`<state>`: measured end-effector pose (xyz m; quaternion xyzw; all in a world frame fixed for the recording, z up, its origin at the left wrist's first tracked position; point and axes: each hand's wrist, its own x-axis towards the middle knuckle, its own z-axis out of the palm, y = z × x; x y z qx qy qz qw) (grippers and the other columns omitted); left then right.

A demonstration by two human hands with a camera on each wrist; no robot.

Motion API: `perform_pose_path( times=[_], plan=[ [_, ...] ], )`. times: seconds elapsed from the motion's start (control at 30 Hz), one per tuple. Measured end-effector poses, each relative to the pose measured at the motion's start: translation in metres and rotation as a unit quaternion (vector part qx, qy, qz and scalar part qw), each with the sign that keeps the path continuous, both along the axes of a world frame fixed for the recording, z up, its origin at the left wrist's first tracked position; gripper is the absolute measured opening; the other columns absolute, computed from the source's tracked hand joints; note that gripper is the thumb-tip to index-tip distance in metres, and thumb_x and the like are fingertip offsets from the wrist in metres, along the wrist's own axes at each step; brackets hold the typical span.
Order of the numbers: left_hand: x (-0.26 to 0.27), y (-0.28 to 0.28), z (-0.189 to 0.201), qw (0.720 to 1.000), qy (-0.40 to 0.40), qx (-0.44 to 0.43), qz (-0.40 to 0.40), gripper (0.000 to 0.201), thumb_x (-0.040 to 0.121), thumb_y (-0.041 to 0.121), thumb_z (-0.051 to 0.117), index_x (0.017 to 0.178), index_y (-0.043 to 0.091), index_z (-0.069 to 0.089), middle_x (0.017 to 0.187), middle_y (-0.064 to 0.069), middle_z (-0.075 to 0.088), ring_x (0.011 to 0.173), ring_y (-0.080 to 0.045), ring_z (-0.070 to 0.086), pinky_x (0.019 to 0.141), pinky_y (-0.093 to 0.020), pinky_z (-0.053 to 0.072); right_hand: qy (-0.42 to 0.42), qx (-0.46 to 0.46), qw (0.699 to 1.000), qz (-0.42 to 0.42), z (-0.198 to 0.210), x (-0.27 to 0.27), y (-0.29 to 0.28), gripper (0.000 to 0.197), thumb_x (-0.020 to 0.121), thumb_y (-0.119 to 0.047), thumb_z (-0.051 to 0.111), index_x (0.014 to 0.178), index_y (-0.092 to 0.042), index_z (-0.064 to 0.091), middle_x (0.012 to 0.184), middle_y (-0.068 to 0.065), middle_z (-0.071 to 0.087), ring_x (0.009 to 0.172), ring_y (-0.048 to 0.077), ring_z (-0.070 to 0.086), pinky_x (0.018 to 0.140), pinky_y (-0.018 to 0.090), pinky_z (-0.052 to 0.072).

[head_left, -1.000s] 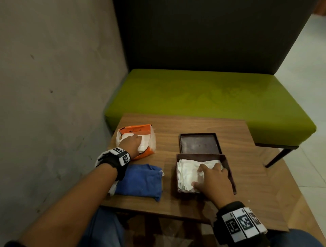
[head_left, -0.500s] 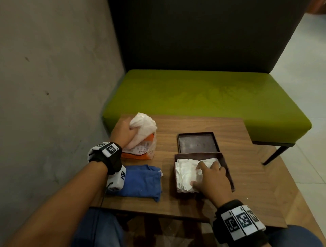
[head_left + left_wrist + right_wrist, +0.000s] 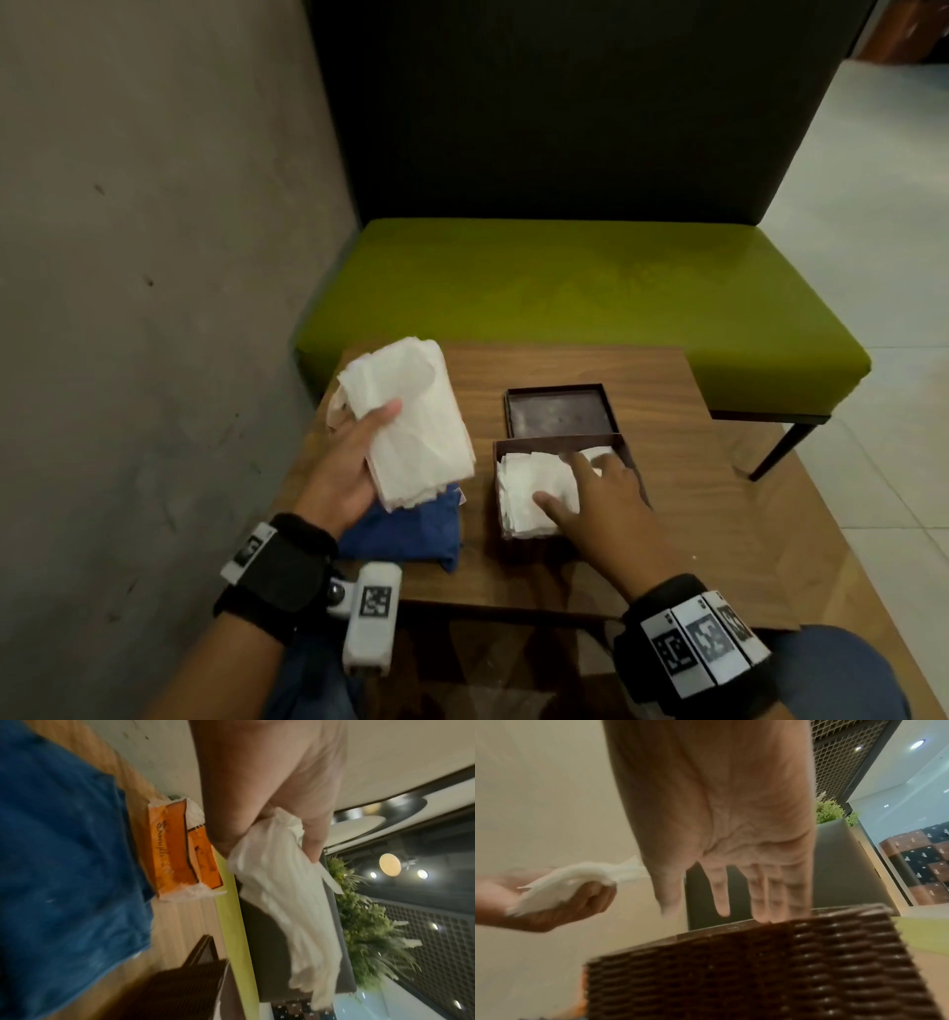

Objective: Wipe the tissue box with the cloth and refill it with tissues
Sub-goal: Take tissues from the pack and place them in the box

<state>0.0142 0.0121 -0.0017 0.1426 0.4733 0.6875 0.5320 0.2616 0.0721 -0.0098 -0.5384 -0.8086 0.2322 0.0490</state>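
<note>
left hand [image 3: 345, 465] grasps one tissue stack [image 3: 411, 421] | right hand [image 3: 601, 501] flat, fingers relaxed on tissues in one box [image 3: 632, 462] | one lid [image 3: 557, 409] | one blue cloth [image 3: 405, 532]

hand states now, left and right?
Left hand: grips a stack of tissues.
Right hand: open, fingers over the tissues in the tissue box.

The right hand [image 3: 718, 833] hangs with straight fingers [image 3: 762, 902] over the woven brown tissue box [image 3: 757, 969]; beside it, the left hand [image 3: 552, 902] clutches white tissues [image 3: 562, 884].
</note>
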Motion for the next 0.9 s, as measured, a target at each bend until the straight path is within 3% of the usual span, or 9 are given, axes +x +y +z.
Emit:
perform_pose_path(
  times=[0.07, 0.13, 0.23, 0.4, 0.5, 0.6, 0.67, 0.77, 0.9],
  plan=[
    [0.028, -0.012, 0.000, 0.999, 0.025, -0.045, -0.015, 0.045, 0.086, 0.009, 0.057, 0.131, 0.010, 0.049, 0.126, -0.017, 0.060, 0.113, -0.032, 0.059, 0.098, -0.051, 0.045, 0.160, 0.017, 0.987, -0.006, 0.008, 0.004, -0.014, 0.052, 0.091, -0.055, 0.051, 0.137, -0.031, 0.044, 0.133, -0.006, 0.044, 0.126, 0.011, 0.041, 0.093, 0.022, 0.040],
    [0.055, -0.022, 0.002, 0.995, 0.056, -0.079, -0.034, 0.031, 0.090, 0.005, 0.049, 0.120, 0.003, 0.054, 0.112, -0.017, 0.066, 0.098, -0.028, 0.063, 0.086, -0.043, 0.050, 0.318, -0.062, 0.945, -0.036, 0.013, 0.005, -0.027, 0.049, 0.088, -0.055, 0.053, 0.131, -0.032, 0.048, 0.123, -0.013, 0.052, 0.118, 0.002, 0.047, 0.089, 0.014, 0.039],
    [0.083, -0.031, 0.003, 0.993, 0.025, -0.083, -0.079, 0.035, 0.087, 0.010, 0.048, 0.120, 0.002, 0.054, 0.100, -0.014, 0.070, 0.091, -0.028, 0.066, 0.077, -0.042, 0.051, 0.458, -0.243, 0.851, -0.082, 0.011, 0.007, -0.036, 0.056, 0.079, -0.070, 0.056, 0.120, -0.031, 0.057, 0.118, -0.011, 0.063, 0.118, 0.009, 0.057, 0.098, 0.031, 0.049],
    [0.125, -0.040, 0.007, 0.988, 0.037, -0.051, -0.140, 0.044, 0.078, 0.025, 0.068, 0.118, 0.009, 0.058, 0.111, -0.015, 0.070, 0.104, -0.031, 0.066, 0.092, -0.047, 0.052, 0.584, -0.345, 0.731, -0.080, 0.010, 0.004, -0.048, 0.073, 0.072, -0.065, 0.068, 0.125, -0.015, 0.062, 0.123, 0.014, 0.067, 0.115, 0.032, 0.063, 0.101, 0.053, 0.047],
    [0.139, -0.043, 0.008, 0.984, 0.081, -0.045, -0.150, 0.040, 0.073, 0.029, 0.067, 0.110, 0.014, 0.061, 0.100, -0.008, 0.074, 0.094, -0.024, 0.070, 0.082, -0.039, 0.057, 0.605, -0.359, 0.704, -0.096, 0.013, 0.005, -0.052, 0.079, 0.066, -0.064, 0.074, 0.123, -0.011, 0.063, 0.119, 0.018, 0.068, 0.110, 0.034, 0.065, 0.098, 0.053, 0.050],
    [0.133, -0.043, 0.007, 0.985, 0.089, -0.036, -0.141, 0.029, 0.084, 0.025, 0.062, 0.111, 0.016, 0.061, 0.103, -0.009, 0.073, 0.097, -0.025, 0.069, 0.087, -0.042, 0.055, 0.629, -0.395, 0.663, -0.090, 0.015, 0.014, -0.052, 0.059, 0.084, -0.060, 0.054, 0.119, -0.014, 0.067, 0.119, 0.017, 0.068, 0.109, 0.031, 0.066, 0.088, 0.045, 0.056],
    [0.134, -0.044, 0.005, 0.981, 0.110, -0.041, -0.155, 0.024, 0.086, 0.024, 0.062, 0.109, 0.019, 0.062, 0.104, -0.008, 0.073, 0.098, -0.025, 0.069, 0.090, -0.044, 0.053, 0.624, -0.400, 0.665, -0.090, 0.013, 0.013, -0.057, 0.057, 0.084, -0.058, 0.058, 0.120, -0.014, 0.066, 0.120, 0.016, 0.068, 0.111, 0.031, 0.066, 0.089, 0.044, 0.055],
    [0.136, -0.044, 0.005, 0.970, 0.154, -0.051, -0.178, 0.023, 0.086, 0.025, 0.062, 0.109, 0.021, 0.061, 0.104, -0.007, 0.073, 0.097, -0.024, 0.069, 0.091, -0.045, 0.053, 0.591, -0.375, 0.707, -0.099, 0.009, 0.010, -0.058, 0.067, 0.075, -0.055, 0.067, 0.128, -0.015, 0.058, 0.123, 0.015, 0.066, 0.112, 0.030, 0.065, 0.095, 0.049, 0.052],
    [0.113, -0.040, 0.008, 0.945, 0.233, -0.065, -0.220, 0.038, 0.084, 0.030, 0.067, 0.118, 0.015, 0.059, 0.105, -0.008, 0.072, 0.097, -0.023, 0.069, 0.088, -0.041, 0.055, 0.487, -0.252, 0.830, -0.101, 0.016, 0.026, -0.038, 0.081, 0.062, -0.057, 0.078, 0.134, -0.040, 0.044, 0.128, -0.004, 0.058, 0.112, 0.015, 0.061, 0.094, 0.042, 0.054]
  ],
)
